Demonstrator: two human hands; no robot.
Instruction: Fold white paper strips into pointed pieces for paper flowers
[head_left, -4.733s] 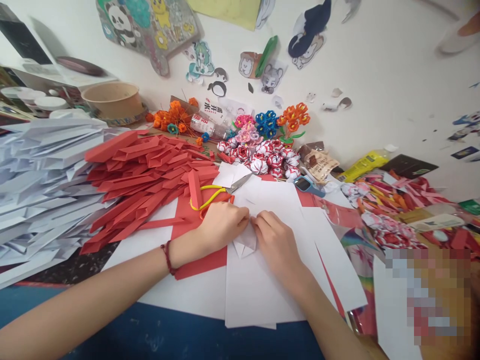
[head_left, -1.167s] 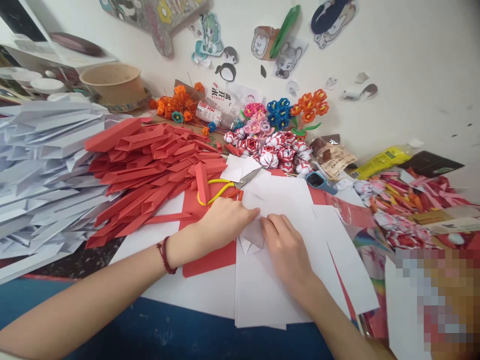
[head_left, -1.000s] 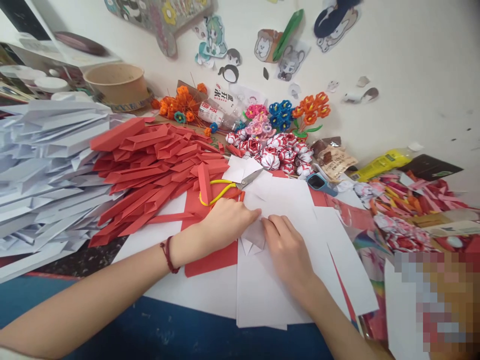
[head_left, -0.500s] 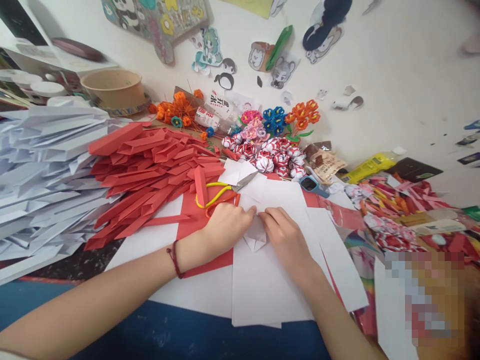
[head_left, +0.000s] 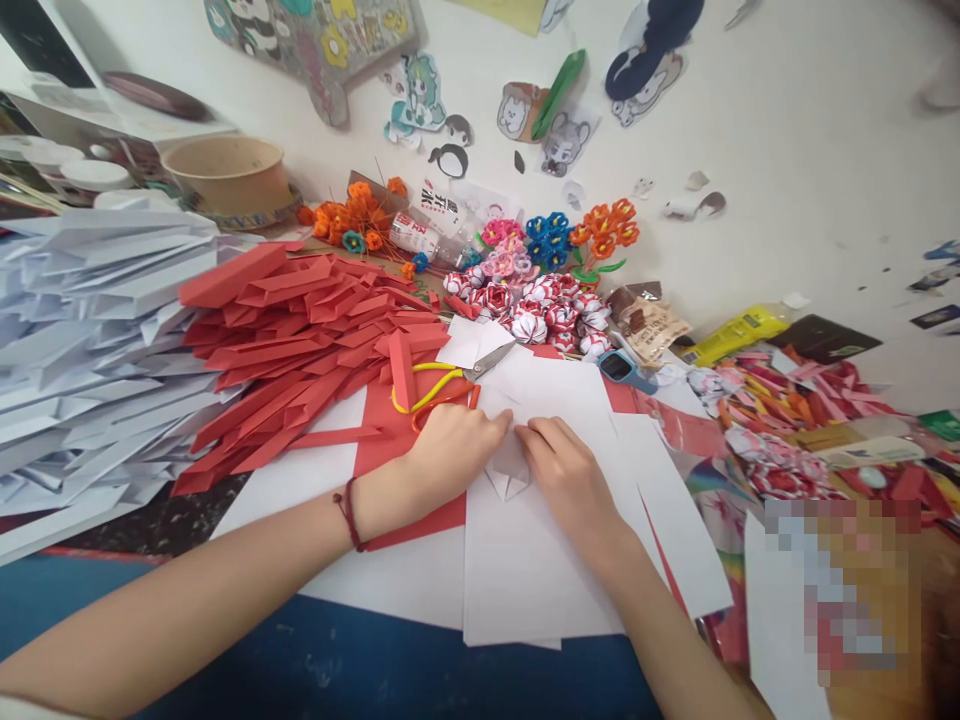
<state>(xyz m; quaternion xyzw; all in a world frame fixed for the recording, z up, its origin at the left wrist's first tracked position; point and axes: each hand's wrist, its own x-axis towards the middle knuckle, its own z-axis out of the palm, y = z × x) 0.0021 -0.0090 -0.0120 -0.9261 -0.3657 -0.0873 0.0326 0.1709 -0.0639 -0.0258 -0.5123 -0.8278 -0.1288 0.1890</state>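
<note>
Between my two hands is a small folded white paper (head_left: 508, 472), its pointed end toward me. My left hand (head_left: 459, 450) is closed on its left edge, the thumb near the top. With fingers pinched together, my right hand (head_left: 566, 465) grips the right edge. Under them lie white paper sheets (head_left: 540, 590), with a red sheet (head_left: 431, 530) partly showing beneath my left wrist. Just beyond my left hand rest scissors (head_left: 480, 368) with a yellow and an orange handle. Small white paper pieces (head_left: 469, 343) lie by the blades.
Piles of folded white strips (head_left: 97, 350) and folded red strips (head_left: 315, 350) fill the left. Red-and-white paper flowers (head_left: 559, 310) and a blue watch (head_left: 626, 370) sit behind. At right are a yellow bottle (head_left: 739, 335) and colourful paper strips (head_left: 795, 390). A tan bowl (head_left: 225, 175) stands back left.
Almost nothing differs. Both hands keep hold of the folded white paper in nearly the same place, and the view has shifted very slightly.
</note>
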